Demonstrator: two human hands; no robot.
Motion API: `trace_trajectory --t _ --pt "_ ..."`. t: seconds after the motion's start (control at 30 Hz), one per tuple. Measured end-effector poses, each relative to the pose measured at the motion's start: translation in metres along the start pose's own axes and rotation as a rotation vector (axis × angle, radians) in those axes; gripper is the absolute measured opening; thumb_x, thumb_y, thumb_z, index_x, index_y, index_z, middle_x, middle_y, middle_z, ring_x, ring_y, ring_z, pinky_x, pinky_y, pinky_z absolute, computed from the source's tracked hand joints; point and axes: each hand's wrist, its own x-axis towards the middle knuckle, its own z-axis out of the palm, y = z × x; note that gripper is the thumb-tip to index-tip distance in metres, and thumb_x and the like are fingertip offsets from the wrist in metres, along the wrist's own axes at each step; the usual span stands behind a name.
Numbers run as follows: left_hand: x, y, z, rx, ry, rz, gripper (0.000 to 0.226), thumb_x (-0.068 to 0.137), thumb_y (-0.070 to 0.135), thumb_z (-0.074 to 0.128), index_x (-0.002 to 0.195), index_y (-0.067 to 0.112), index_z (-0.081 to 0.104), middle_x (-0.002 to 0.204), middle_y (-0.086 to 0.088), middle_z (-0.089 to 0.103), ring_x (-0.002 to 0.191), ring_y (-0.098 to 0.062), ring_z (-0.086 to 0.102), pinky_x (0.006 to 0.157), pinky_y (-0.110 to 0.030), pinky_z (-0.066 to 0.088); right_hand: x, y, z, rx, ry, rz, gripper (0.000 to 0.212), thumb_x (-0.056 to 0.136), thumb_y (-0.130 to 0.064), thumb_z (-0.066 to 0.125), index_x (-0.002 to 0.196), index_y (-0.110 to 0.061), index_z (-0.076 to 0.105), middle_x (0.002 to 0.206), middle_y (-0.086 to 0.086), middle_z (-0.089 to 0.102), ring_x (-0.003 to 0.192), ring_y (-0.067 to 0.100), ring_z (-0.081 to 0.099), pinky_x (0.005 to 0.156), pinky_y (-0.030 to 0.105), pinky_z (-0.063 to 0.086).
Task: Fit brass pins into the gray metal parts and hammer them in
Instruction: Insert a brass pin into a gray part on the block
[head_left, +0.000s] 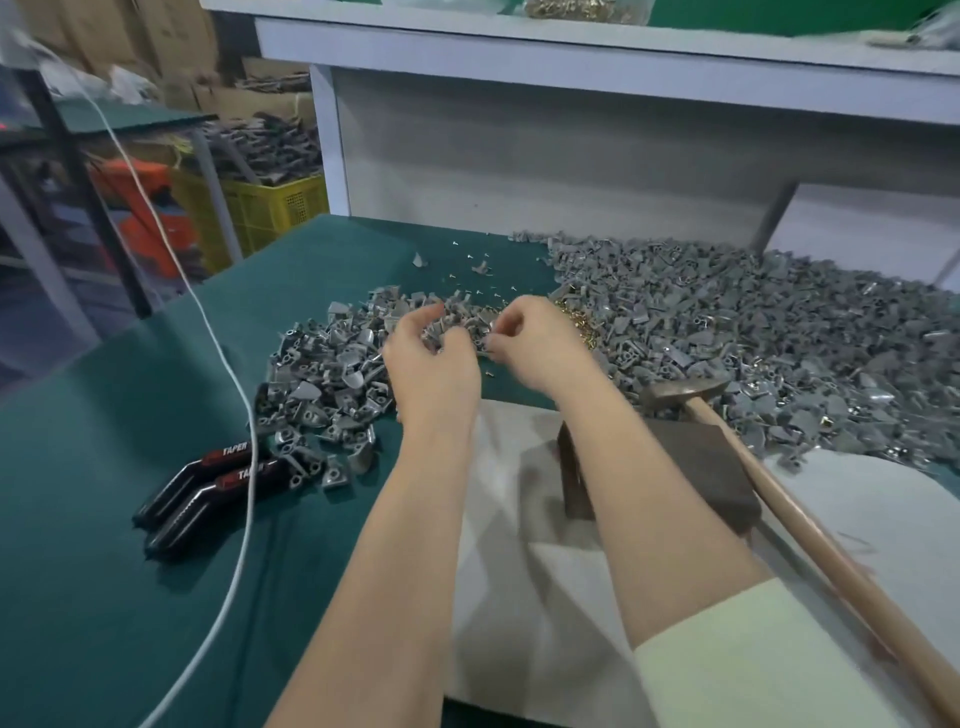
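- Hammer is lying against the right side of the dark steel block, with its wooden handle running toward the viewer.
- White cable is trailing well left of the block, crossing two black-handled tools on the green mat.
- Gray metal parts, dull angular castings, are heaping beyond and right of the block.
- A smaller pile is sitting beyond-left.
- Brass pins, tiny and shiny, are lying beyond the block.
- Left hand is curling round a few parts there.
- Right hand is pinching beside it, its contents too blurred to tell.

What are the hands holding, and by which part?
The left hand grips gray metal parts, hold point hidden; the right hand pinches a small item, too blurred to name.
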Motion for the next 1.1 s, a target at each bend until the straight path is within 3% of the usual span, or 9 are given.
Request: trace_trajectory --t 0.13,0.23,0.37,0.47,0.63,0.77,0.87,1.0,1.1 --pt "0.0 -0.004 0.002 -0.137 0.057 -0.094 0.026 0.094 0.007 0.042 0.112 0.02 0.055 0.091 0.01 0.053 0.059 0.01 0.049 0.053 -0.003 0.037 -0.008 0.015 -0.002 0.029 -0.049 0.017 0.017 0.089 -0.01 0.055 0.1 -0.019 0.064 0.109 0.002 0.065 0.101 0.019 0.059 0.078 0.024 0.042" --pt "0.003 0.001 -0.005 -0.256 0.189 -0.093 0.025 0.094 0.005 0.038 0.105 0.021 0.053 0.099 0.006 0.054 0.075 -0.001 0.05 0.063 -0.01 0.04 -0.011 0.005 0.022 -0.016 -0.167 -0.098 0.036 0.09 -0.011 0.054 0.123 -0.023 0.06 0.128 0.0 0.059 0.115 0.021 0.055 0.095 0.028 0.042" --pt "0.007 0.004 -0.014 -0.368 0.351 -0.042 0.025 0.092 0.004 0.036 0.102 0.022 0.05 0.106 -0.001 0.055 0.069 -0.007 0.047 0.064 -0.017 0.04 -0.013 -0.017 0.057 -0.143 -0.313 -0.191 0.03 0.092 -0.015 0.046 0.114 -0.026 0.064 0.126 0.007 0.056 0.118 0.031 0.049 0.097 0.04 0.042" --pt "0.008 0.005 -0.016 -0.4 0.403 -0.011 0.024 0.092 0.004 0.038 0.103 0.022 0.05 0.108 0.003 0.054 0.073 -0.002 0.048 0.062 -0.007 0.039 -0.011 -0.023 0.069 -0.238 -0.26 -0.162 0.024 0.093 -0.015 0.045 0.109 -0.017 0.064 0.125 0.011 0.053 0.119 0.032 0.044 0.095 0.043 0.038" --pt "0.005 0.003 -0.013 -0.399 0.35 -0.019 0.021 0.093 0.004 0.039 0.102 0.02 0.05 0.093 0.006 0.052 0.055 0.012 0.049 0.051 -0.004 0.037 -0.011 -0.021 0.059 -0.015 -0.104 -0.1 0.015 0.088 -0.004 0.048 0.087 -0.014 0.059 0.101 0.01 0.064 0.094 0.028 0.058 0.076 0.033 0.047" --pt "0.002 0.0 -0.007 -0.271 0.206 -0.037 0.024 0.093 0.008 0.045 0.105 0.028 0.051 0.128 -0.005 0.049 0.084 -0.011 0.052 0.071 -0.019 0.043 -0.009 -0.013 0.012 0.343 -0.028 -0.017 0.015 0.089 -0.017 0.062 0.101 -0.014 0.053 0.103 0.009 0.064 0.097 0.027 0.061 0.089 0.04 0.048" --pt "-0.003 -0.005 0.0 -0.197 -0.004 -0.098 0.012 0.097 0.021 0.05 0.105 0.024 0.057 0.102 0.003 0.062 0.091 -0.013 0.059 0.091 -0.032 0.049 -0.014 -0.009 -0.018 0.362 -0.074 -0.082 0.015 0.082 -0.012 0.068 0.083 -0.021 0.056 0.092 0.011 0.067 0.09 0.03 0.065 0.087 0.045 0.05" --pt "-0.004 -0.009 0.001 -0.204 -0.04 -0.07 0.009 0.095 0.015 0.054 0.09 0.016 0.062 0.083 0.0 0.065 0.077 -0.011 0.062 0.071 -0.021 0.053 -0.02 -0.002 -0.024 0.624 -0.215 -0.091 0.016 0.086 0.001 0.06 0.099 -0.008 0.064 0.091 0.01 0.066 0.078 0.019 0.066 0.081 0.032 0.057" --pt "-0.001 -0.01 -0.001 -0.287 0.031 -0.086 0.007 0.094 0.006 0.055 0.094 0.009 0.061 0.08 -0.001 0.062 0.072 -0.009 0.06 0.059 -0.011 0.05 -0.007 0.005 -0.008 0.682 -0.026 0.104 0.022 0.091 0.003 0.051 0.11 0.0 0.06 0.095 0.013 0.062 0.077 0.023 0.067 0.077 0.033 0.058"
